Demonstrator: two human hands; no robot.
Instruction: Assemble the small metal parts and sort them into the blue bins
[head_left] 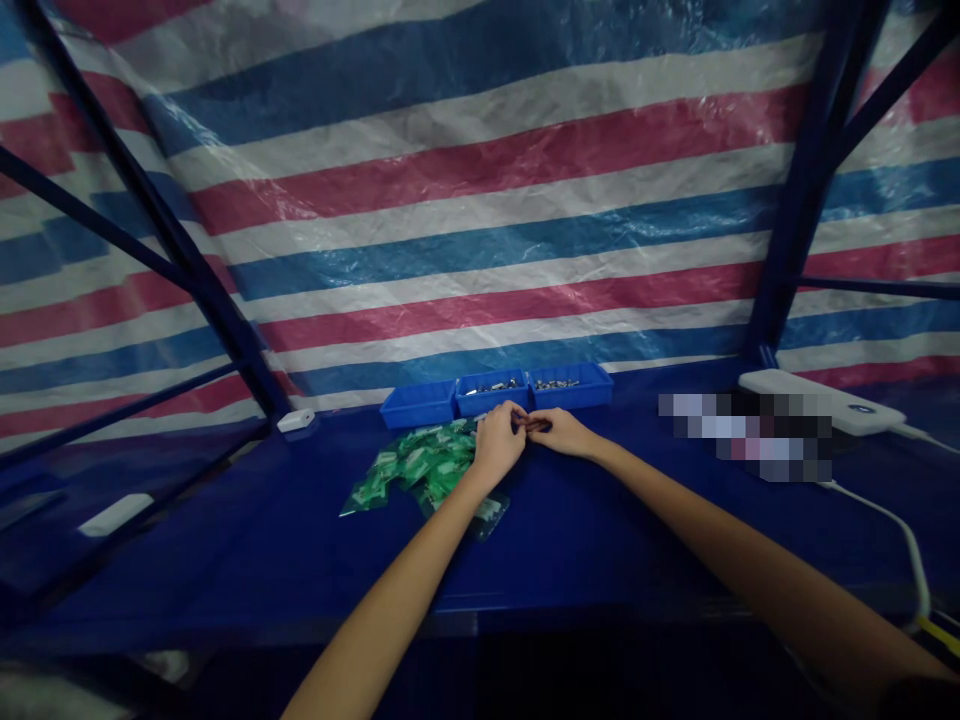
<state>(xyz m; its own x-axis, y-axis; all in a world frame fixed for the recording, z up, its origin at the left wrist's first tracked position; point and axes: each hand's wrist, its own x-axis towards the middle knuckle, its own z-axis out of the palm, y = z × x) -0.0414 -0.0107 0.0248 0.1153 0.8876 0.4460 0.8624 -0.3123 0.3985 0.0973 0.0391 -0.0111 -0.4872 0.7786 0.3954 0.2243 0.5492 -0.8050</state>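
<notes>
My left hand [501,440] is over the right edge of a heap of small green-and-clear plastic packets [420,462]. Its fingers are closed in a pinch. Close beside it, my right hand [564,432] also pinches, its fingertips almost meeting those of the left. Something small and brownish [534,424] shows between the fingertips, too dark and small to name. Just behind the hands, a blue bin [491,404] and another blue bin [576,398] hold small metal parts. A third blue bin [417,408] stands left of them.
All this rests on a dark blue table [600,530]. A white power bank [821,402] with a white cable [900,520] lies at right, beside a pixelated patch. Small white boxes [295,420] are at left. Blue posts [810,180] and a striped tarp [487,200] stand behind.
</notes>
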